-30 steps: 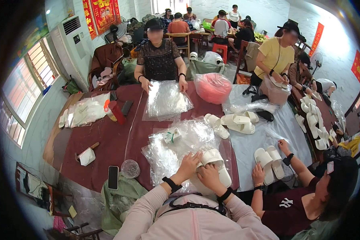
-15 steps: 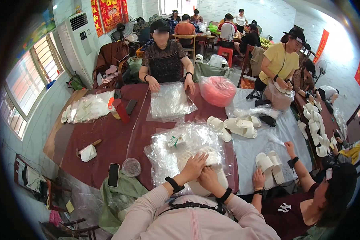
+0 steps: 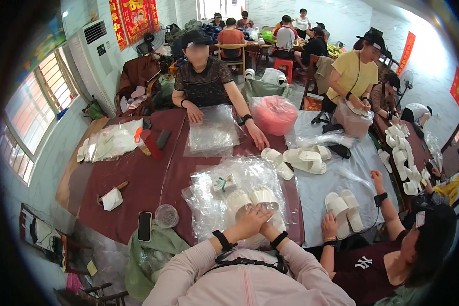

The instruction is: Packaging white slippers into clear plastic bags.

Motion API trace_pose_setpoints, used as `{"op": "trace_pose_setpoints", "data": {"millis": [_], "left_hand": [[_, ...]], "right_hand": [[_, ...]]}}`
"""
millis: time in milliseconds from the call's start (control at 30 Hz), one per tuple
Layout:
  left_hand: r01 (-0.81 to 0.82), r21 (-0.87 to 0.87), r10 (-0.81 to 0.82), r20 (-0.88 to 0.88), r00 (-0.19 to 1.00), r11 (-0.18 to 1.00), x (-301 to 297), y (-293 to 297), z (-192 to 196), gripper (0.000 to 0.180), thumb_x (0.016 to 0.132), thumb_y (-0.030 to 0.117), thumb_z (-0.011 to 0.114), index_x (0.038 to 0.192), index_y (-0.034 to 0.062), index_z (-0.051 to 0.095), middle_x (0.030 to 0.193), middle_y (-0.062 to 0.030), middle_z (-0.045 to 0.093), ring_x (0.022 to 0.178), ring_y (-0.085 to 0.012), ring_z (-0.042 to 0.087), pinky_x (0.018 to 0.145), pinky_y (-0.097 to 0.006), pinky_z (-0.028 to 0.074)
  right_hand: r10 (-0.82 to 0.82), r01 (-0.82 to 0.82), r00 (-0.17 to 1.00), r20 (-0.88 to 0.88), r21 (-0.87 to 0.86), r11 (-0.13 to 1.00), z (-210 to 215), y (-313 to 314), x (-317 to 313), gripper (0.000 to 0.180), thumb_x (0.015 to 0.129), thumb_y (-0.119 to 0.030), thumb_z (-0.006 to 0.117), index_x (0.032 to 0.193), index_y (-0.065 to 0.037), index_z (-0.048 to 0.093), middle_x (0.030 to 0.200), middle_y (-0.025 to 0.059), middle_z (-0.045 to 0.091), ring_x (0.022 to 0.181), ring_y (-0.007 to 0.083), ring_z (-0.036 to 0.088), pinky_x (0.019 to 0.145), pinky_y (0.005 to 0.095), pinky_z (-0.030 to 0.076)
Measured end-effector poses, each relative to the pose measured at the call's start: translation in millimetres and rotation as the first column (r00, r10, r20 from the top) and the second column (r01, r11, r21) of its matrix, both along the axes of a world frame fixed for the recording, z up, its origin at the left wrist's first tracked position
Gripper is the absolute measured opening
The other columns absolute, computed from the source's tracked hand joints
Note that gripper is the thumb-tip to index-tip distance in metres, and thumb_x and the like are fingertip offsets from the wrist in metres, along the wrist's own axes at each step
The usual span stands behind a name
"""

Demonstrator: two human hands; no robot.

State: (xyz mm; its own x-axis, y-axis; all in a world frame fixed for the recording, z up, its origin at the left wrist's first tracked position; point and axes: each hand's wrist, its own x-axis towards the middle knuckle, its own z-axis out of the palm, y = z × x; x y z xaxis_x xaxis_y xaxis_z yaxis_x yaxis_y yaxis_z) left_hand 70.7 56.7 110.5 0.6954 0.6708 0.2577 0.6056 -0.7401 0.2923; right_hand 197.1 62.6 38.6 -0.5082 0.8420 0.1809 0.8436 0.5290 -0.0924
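A pair of cream slide slippers lies before me on a heap of clear plastic bags point(image 3: 201, 196): the left slipper point(image 3: 237, 200) and the right slipper point(image 3: 264, 195), straps facing away. My left hand point(image 3: 251, 220) and my right hand point(image 3: 265, 227) meet over the middle of the pair, fingers drawn together and overlapping. The left fingers partly cover the right ones, and anything between them is too small or hidden to make out. A small white box with green marks point(image 3: 223, 182) sits on the bags beyond the slippers.
A phone point(image 3: 145, 227) and a round clear tub point(image 3: 167, 216) are at my left, near a hammer point(image 3: 118, 189). More cream slippers point(image 3: 305, 160) lie ahead right. Opposite, a co-worker's hand point(image 3: 258, 136) reaches toward them; another person point(image 3: 413, 245) works at my right with a slipper pair point(image 3: 343, 211).
My hands have drawn slightly back toward me and closer together, baring the slipper straps. The co-worker opposite has stretched an arm toward the slippers ahead. The person at right has raised a hand from the plastic.
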Motion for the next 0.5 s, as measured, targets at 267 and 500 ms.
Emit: {"op": "trace_pose_setpoints", "data": {"millis": [267, 500], "left_hand": [[0.061, -0.038, -0.055, 0.131, 0.99, 0.997, 0.2, -17.0, 43.5, 0.06, 0.07, 0.001, 0.049, 0.129, 0.0072, 0.04, 0.128, -0.01, 0.045, 0.118, -0.0356, 0.036, 0.098, -0.05, 0.024], [0.192, -0.096, -0.173, 0.177, 0.969, 0.977, 11.5, -30.4, 72.9, 0.059, 0.07, 0.002, 0.051, 0.128, 0.0062, 0.04, 0.128, -0.0099, 0.045, 0.116, -0.0341, 0.04, 0.096, -0.044, 0.03]], "right_hand": [[0.151, -0.096, 0.979, -0.139, 0.34, 0.935, -9.8, 27.7, -5.7, 0.04, 0.08, -0.026, 0.049, 0.113, -0.005, 0.052, 0.114, 0.0175, 0.052, 0.105, 0.0328, 0.047, 0.095, 0.047, 0.032], [-0.221, 0.257, 0.964, 0.146, -0.313, 0.914, 105.1, 43.1, -39.2, 0.035, 0.084, -0.027, 0.051, 0.111, -0.004, 0.053, 0.121, 0.0176, 0.048, 0.109, 0.0336, 0.046, 0.094, 0.0449, 0.035]]}}
